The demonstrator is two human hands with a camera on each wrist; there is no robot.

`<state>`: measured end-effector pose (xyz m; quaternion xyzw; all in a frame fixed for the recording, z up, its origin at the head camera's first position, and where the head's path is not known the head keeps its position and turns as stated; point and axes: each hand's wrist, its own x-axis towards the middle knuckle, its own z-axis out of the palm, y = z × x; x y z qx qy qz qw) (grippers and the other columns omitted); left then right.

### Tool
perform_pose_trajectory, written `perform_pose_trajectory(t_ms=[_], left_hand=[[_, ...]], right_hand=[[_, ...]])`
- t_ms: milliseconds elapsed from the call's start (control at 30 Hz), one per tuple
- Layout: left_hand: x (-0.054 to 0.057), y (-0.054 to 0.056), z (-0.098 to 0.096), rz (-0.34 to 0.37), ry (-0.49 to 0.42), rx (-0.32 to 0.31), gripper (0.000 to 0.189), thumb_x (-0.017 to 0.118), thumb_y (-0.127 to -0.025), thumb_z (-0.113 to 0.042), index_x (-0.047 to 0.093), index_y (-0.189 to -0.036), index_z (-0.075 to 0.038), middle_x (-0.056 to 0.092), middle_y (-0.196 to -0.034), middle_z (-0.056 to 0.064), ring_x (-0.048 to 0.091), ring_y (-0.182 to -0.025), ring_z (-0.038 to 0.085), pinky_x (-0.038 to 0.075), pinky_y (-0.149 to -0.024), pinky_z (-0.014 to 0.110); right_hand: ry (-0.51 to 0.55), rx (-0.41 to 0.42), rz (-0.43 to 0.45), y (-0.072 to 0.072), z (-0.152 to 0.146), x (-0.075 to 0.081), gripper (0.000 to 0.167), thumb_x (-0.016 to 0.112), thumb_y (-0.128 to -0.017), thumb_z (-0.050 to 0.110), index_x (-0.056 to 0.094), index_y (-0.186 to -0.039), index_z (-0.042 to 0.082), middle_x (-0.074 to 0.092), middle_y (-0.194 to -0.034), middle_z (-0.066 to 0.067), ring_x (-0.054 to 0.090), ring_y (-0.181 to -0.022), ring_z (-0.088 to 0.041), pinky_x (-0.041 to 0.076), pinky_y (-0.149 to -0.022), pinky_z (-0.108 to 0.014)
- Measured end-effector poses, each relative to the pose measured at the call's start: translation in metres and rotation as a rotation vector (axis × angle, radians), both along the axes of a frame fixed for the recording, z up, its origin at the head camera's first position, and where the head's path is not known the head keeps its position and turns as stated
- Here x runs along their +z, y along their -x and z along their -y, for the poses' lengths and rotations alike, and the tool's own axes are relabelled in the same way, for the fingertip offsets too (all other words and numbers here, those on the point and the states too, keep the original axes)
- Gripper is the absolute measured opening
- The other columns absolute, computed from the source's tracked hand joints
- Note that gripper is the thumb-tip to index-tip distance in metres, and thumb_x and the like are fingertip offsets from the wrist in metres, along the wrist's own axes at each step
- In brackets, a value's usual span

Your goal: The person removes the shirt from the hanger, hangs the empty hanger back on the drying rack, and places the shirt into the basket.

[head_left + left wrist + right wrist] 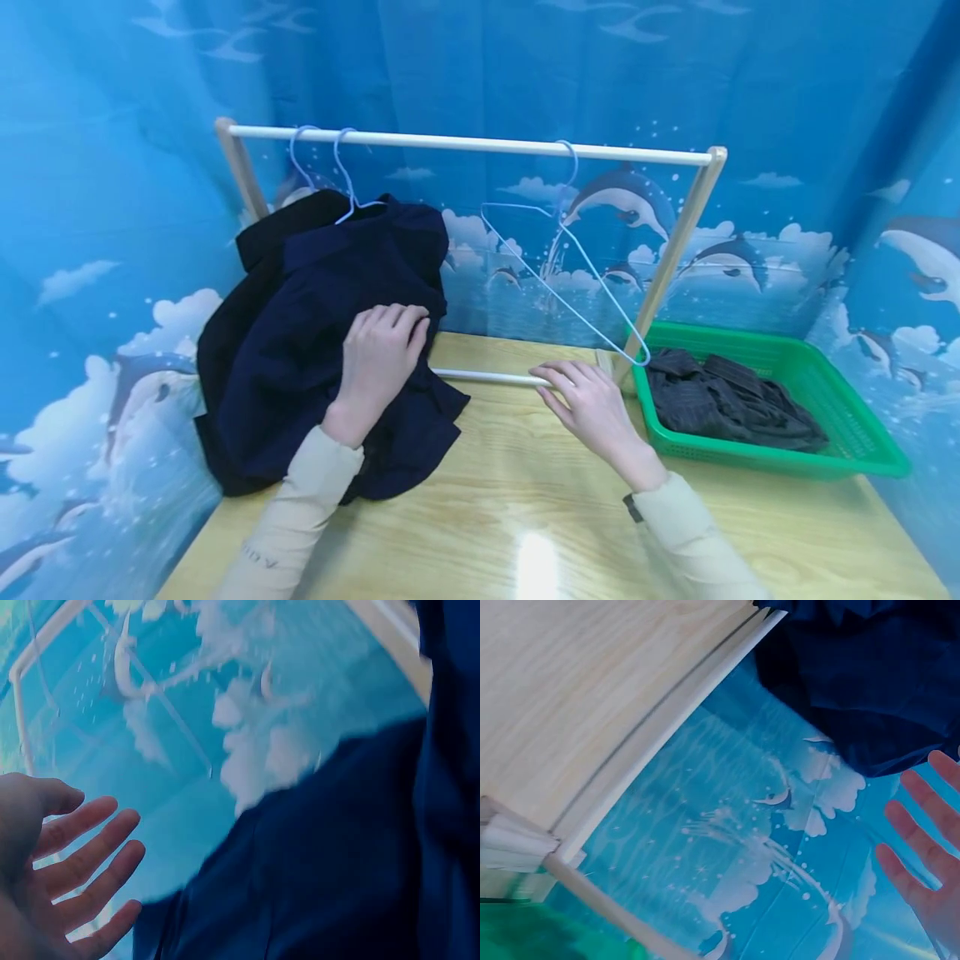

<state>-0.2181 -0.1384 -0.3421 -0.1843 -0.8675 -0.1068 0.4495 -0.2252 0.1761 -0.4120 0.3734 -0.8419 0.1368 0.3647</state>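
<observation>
A navy garment [337, 283] hangs on a light blue hanger at the left of the rack, in front of a black garment [258, 237] on a second hanger. My left hand [381, 354] is in front of the navy cloth in the head view. Its fingers are apart and hold nothing in the left wrist view. Farther right, my right hand [592, 408] overlaps the rack's lower rod [487, 377] in the head view. The right wrist view shows its fingers [926, 806] loosely spread, with no object in them. A bare hanger [560, 220] hangs from the top bar [465, 143] above it.
A green basket [750, 457] with dark, crumpled clothing [727, 404] stands at the right, beside the rack's wooden upright [675, 250]. Both rack and basket are on a light wooden table [480, 483]. A blue dolphin-print curtain [480, 67] surrounds the table.
</observation>
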Motion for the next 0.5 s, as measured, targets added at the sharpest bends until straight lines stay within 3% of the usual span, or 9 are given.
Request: perform_pose_trajectory(t_ms=[133, 300, 400, 500], left_hand=[[0.019, -0.009, 0.025, -0.024, -0.046, 0.043, 0.02, 0.065, -0.1, -0.019, 0.074, -0.109, -0.004, 0.074, -0.103, 0.014, 0.067, -0.096, 0.034, 0.053, -0.088, 0.049], [0.041, -0.023, 0.057, -0.092, -0.158, 0.131, 0.021, 0.065, -0.099, -0.017, 0.073, -0.113, -0.003, 0.072, -0.11, 0.017, 0.064, -0.103, 0.037, 0.052, -0.087, 0.054], [0.048, -0.032, 0.075, -0.102, -0.212, 0.218, 0.024, 0.065, -0.1, -0.016, 0.07, -0.118, -0.001, 0.069, -0.115, 0.02, 0.061, -0.107, 0.041, 0.05, -0.089, 0.058], [0.049, -0.038, 0.09, -0.063, -0.228, 0.295, 0.027, 0.063, -0.101, -0.016, 0.067, -0.122, 0.0, 0.066, -0.117, 0.023, 0.059, -0.106, 0.045, 0.048, -0.089, 0.06]], right_hand=[[-0.008, 0.029, -0.008, 0.003, 0.007, 0.007, 0.037, 0.049, -0.107, 0.042, 0.073, -0.12, 0.017, 0.072, -0.112, -0.003, 0.068, -0.1, -0.025, 0.056, -0.083, -0.045], [-0.001, 0.056, -0.008, 0.006, 0.02, 0.016, 0.028, 0.071, -0.096, 0.028, 0.072, -0.122, 0.017, 0.071, -0.115, -0.004, 0.068, -0.104, -0.026, 0.054, -0.088, -0.045], [0.009, 0.063, -0.011, 0.006, 0.027, 0.02, 0.028, 0.071, -0.096, 0.027, 0.072, -0.122, 0.018, 0.071, -0.116, -0.003, 0.068, -0.105, -0.026, 0.054, -0.089, -0.045], [0.016, 0.07, -0.013, 0.006, 0.034, 0.023, 0.027, 0.068, -0.098, 0.029, 0.072, -0.123, 0.018, 0.072, -0.117, -0.003, 0.068, -0.103, -0.024, 0.056, -0.086, -0.042]])
